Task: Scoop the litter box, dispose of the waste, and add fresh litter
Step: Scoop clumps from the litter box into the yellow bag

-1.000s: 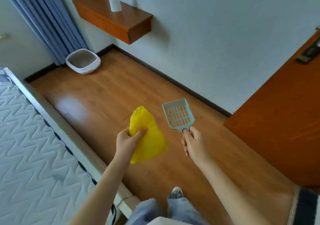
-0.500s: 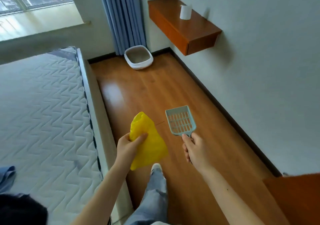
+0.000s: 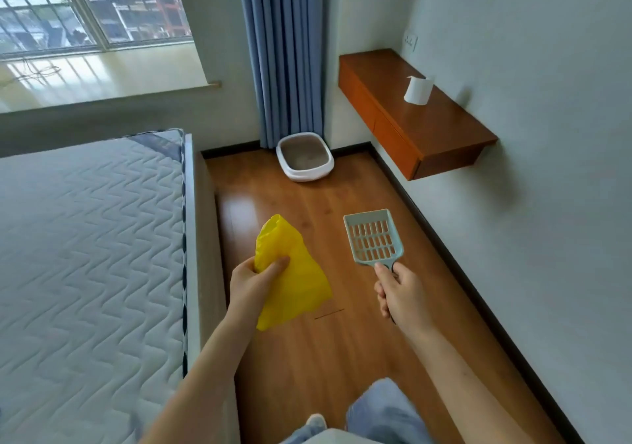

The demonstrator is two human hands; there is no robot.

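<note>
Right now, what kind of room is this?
Most likely a bedroom in a home with a cat. A bare quilted mattress takes up the left side, a blue curtain hangs beside a window, and a litter box sits on the wood floor in the far corner.

Two hands: left hand (image 3: 251, 284), right hand (image 3: 403, 291). One yellow bag (image 3: 294, 272), one scoop (image 3: 373, 240), one litter box (image 3: 304, 161) upper centre, one paper roll (image 3: 418, 90), one shelf (image 3: 427, 129), one mattress (image 3: 89, 255), one curtain (image 3: 285, 50), one window (image 3: 92, 6)
</note>
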